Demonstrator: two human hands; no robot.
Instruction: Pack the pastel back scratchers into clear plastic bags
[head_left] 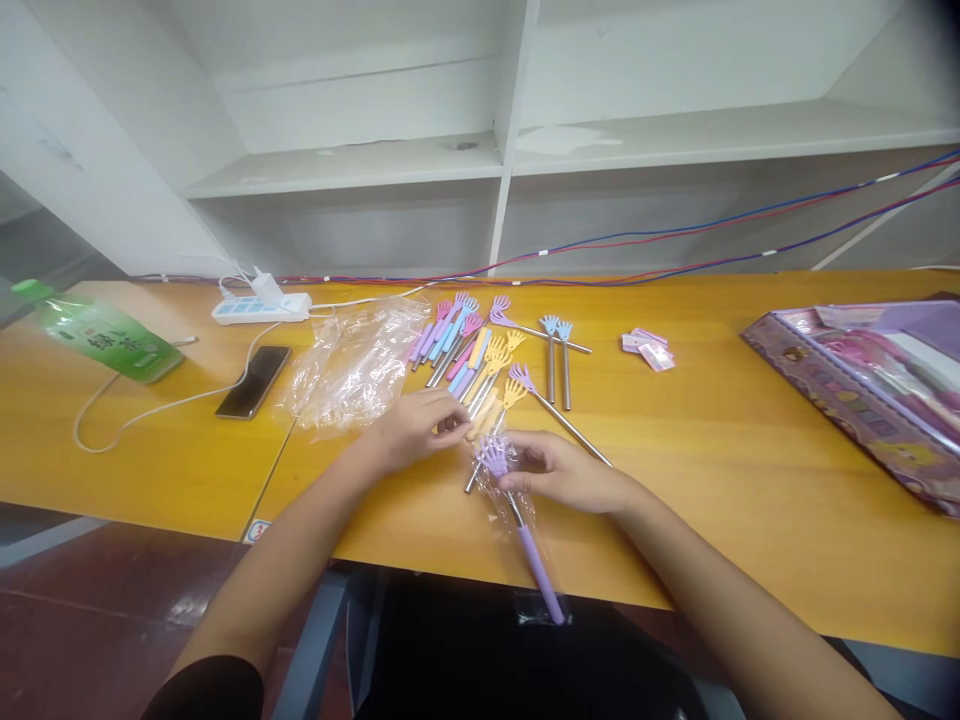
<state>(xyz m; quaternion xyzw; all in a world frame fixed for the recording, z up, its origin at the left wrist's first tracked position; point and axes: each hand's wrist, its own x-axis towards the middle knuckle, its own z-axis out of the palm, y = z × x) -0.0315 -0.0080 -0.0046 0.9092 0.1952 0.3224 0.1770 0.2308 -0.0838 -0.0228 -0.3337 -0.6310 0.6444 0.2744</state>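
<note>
A purple back scratcher (pixel 538 572) in a clear plastic sleeve slants over the table's front edge, its hand-shaped head toward the pile. My right hand (pixel 559 470) pinches the sleeve near that head between thumb and fingers. To its left, my left hand (pixel 427 428) has its fingers curled together beside the sleeve's top; what they hold, if anything, is too small to tell. Just beyond both hands lies a pile of back scratchers (pixel 457 345) in purple, blue, pink and yellow. Two blue-headed ones (pixel 559 365) lie apart on the right.
Crumpled clear plastic bags (pixel 352 365) lie left of the pile. Further left are a phone (pixel 253 382), a power strip (pixel 261 308) with a white cable, and a tilted green bottle (pixel 105 335). Small pink cards (pixel 649 348) and a purple box (pixel 862 400) are on the right.
</note>
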